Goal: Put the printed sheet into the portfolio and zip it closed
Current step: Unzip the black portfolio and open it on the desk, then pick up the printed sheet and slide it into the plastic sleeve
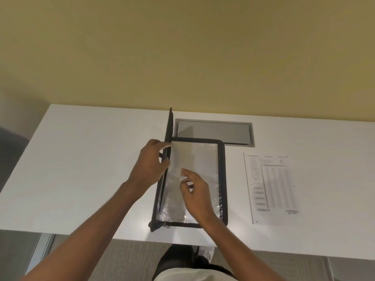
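Observation:
A black-edged portfolio (pixel 221 179) lies open in the middle of the white table, its clear plastic sleeves showing. Its left cover (pixel 168 126) stands upright on edge. My left hand (pixel 149 163) grips that raised cover near its lower middle. Over the plastic sleeves, my right hand (pixel 195 192) pinches the edge of a clear sleeve between thumb and fingers. The printed sheet (pixel 273 187) lies flat on the table to the right of the portfolio, apart from it and untouched. The zipper end (pixel 157 225) hangs at the portfolio's near left corner.
A grey recessed cable hatch (pixel 215 130) sits in the table (pixel 81 159) just behind the portfolio. A yellow wall rises behind the table. The table's front edge runs close to my body, with carpet and a metal table leg (pixel 38 252) below.

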Demonstrator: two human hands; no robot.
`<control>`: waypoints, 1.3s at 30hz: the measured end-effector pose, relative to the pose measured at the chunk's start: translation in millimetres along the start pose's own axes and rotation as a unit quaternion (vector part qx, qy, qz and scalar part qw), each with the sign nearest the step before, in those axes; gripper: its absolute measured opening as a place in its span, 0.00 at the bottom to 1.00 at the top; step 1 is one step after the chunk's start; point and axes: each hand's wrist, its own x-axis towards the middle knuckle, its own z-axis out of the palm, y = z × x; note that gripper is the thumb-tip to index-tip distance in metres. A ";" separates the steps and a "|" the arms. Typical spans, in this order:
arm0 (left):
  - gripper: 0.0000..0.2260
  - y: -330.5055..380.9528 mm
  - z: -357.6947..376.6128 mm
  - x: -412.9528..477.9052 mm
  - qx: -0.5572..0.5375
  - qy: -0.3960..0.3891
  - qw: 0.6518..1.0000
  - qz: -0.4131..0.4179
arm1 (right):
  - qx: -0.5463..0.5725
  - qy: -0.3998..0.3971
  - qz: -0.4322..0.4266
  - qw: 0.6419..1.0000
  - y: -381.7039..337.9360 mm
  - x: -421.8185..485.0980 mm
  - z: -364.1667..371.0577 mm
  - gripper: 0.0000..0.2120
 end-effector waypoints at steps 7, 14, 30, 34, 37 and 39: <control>0.18 -59.3 -48.5 -0.5 0.028 0.053 0.996 -0.064 | -0.287 -0.074 0.057 0.953 78.0 53.0 3.5 0.30; 0.24 -149.6 -65.3 4.4 0.111 0.040 0.977 -0.176 | -0.449 -0.120 0.061 0.884 110.4 66.8 6.1 0.38; 0.31 -242.7 -3.9 9.2 0.181 -0.078 0.943 -0.267 | -0.478 -0.114 0.055 0.869 118.6 71.7 13.0 0.39; 0.28 -246.9 6.8 9.7 0.161 -0.080 0.943 -0.281 | -0.465 -0.114 0.056 0.876 117.9 71.1 11.1 0.39; 0.28 -247.7 9.2 12.6 0.175 -0.083 0.939 -0.283 | -0.459 -0.116 0.055 0.879 118.0 69.5 8.8 0.39; 0.26 -247.5 9.8 12.6 0.180 -0.083 0.936 -0.291 | -0.449 -0.118 0.054 0.884 118.9 67.3 6.7 0.41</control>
